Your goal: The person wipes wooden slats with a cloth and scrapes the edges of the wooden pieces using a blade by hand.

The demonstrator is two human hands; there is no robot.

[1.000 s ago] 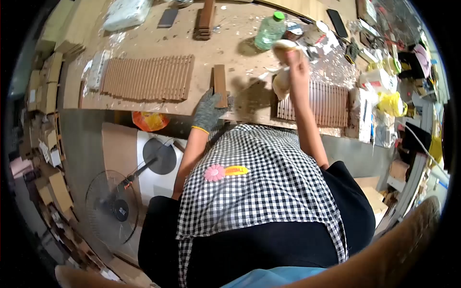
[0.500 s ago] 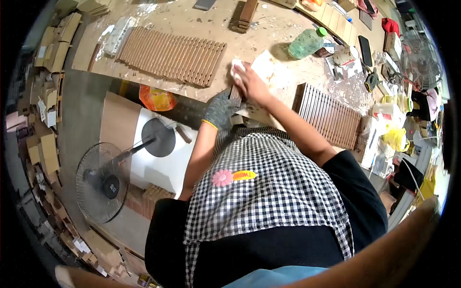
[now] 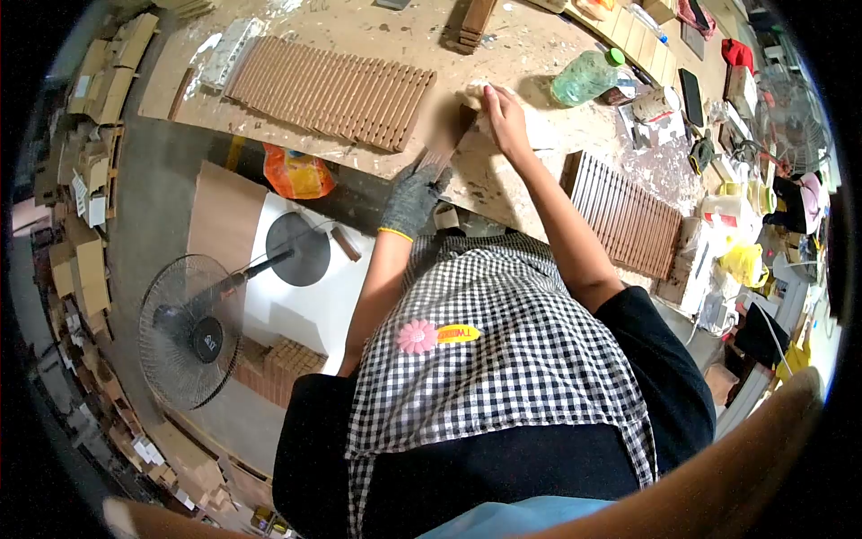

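Note:
My left hand [image 3: 413, 199], in a grey glove with a yellow cuff, grips the near end of a brown wooden slat [image 3: 465, 119] at the table's front edge. Part of the slat is smeared by blur. Just to the right, my bare right hand [image 3: 508, 124] is closed on a white cloth [image 3: 476, 88], apart from the slat and over a stained white sheet [image 3: 540, 130]. A row of brown slats [image 3: 332, 94] lies left of my hands. To the right sits another row of darker slats [image 3: 624, 216].
A green-capped bottle [image 3: 582, 79] and a white cup [image 3: 655, 104] stand beyond my right hand. Stacked wooden pieces [image 3: 476, 25] lie at the back. A phone [image 3: 690, 97] rests farther right. Below left are a floor fan [image 3: 206, 337] and an orange bag [image 3: 296, 172].
My right hand has lifted off the slat with the cloth and shifted right and up. My left hand still holds the slat, whose far end now shows.

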